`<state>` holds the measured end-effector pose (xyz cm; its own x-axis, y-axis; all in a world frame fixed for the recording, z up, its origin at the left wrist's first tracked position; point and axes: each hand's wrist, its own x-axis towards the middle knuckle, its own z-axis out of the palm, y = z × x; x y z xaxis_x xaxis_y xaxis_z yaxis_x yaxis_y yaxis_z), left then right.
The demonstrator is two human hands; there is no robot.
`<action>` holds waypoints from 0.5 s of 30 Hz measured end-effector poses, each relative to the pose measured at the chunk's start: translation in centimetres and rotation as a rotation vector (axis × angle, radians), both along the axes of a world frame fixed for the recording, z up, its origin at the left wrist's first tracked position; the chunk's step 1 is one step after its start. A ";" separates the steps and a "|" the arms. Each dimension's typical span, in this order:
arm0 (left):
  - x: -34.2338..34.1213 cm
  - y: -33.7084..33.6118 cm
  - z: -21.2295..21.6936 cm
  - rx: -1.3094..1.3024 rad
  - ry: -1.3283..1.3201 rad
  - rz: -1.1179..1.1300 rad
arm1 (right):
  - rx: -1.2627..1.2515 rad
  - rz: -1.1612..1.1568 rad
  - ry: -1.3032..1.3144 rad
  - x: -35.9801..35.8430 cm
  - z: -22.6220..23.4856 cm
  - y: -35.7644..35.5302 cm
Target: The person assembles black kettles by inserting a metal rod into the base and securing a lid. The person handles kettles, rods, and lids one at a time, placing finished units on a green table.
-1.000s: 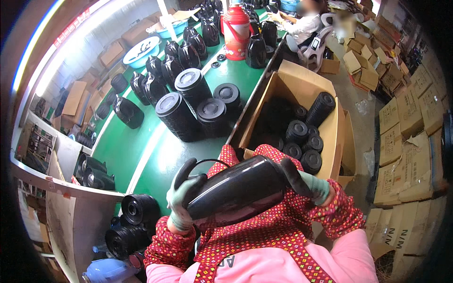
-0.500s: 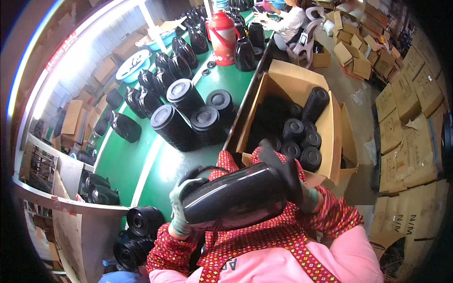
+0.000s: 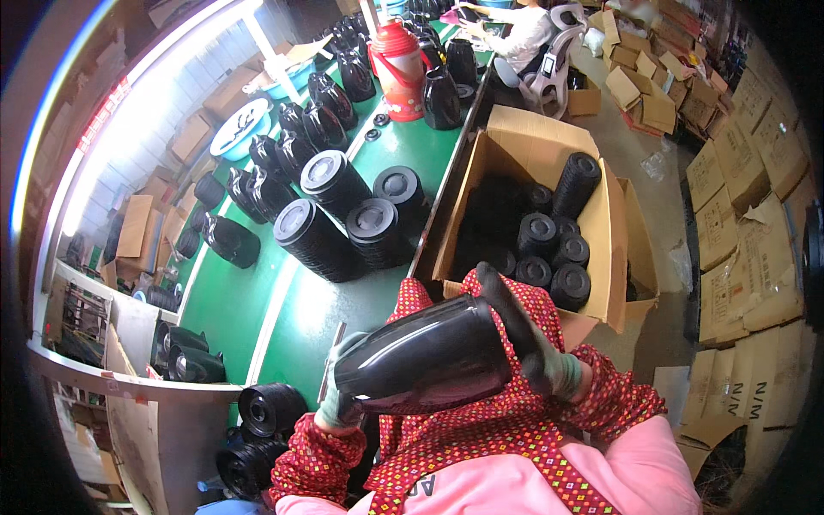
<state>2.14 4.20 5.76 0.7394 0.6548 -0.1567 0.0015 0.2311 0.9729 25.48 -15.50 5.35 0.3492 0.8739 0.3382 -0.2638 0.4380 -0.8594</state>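
A glossy black vacuum jug body (image 3: 425, 356) lies on its side in front of my chest, tilted with its right end higher. My left hand (image 3: 339, 395), in a pale green glove with dark patches, grips its left end. A thin, light strip (image 3: 332, 365) stands up by that hand; I cannot make out what it is. My right hand (image 3: 525, 339), in a green glove with a blackened palm and fingers, is at the jug body's right end. Its fingers stretch upward, flat rather than wrapped round.
Stacks of black ribbed discs (image 3: 313, 240) and several black jugs (image 3: 322, 124) stand on the green table (image 3: 215, 305), near a red flask (image 3: 397, 73). An open carton (image 3: 614, 249) of black round parts is at right. Black parts (image 3: 270, 410) sit lower left. A person (image 3: 519, 39) sits beyond.
My right hand's fingers have straightened from curling over the jug body's end. The dark curved part behind my left hand no longer shows; a thin strip shows there now.
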 end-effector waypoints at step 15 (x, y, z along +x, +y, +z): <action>0.6 0.5 -2.1 -0.212 -0.053 -0.213 | -0.117 -0.129 -0.436 1.6 2.1 0.1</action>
<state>2.76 4.73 3.64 0.8671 0.4411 -0.2314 0.0225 0.4294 0.9028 27.09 -15.44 7.45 0.3045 0.8739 0.3789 0.1830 0.3367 -0.9237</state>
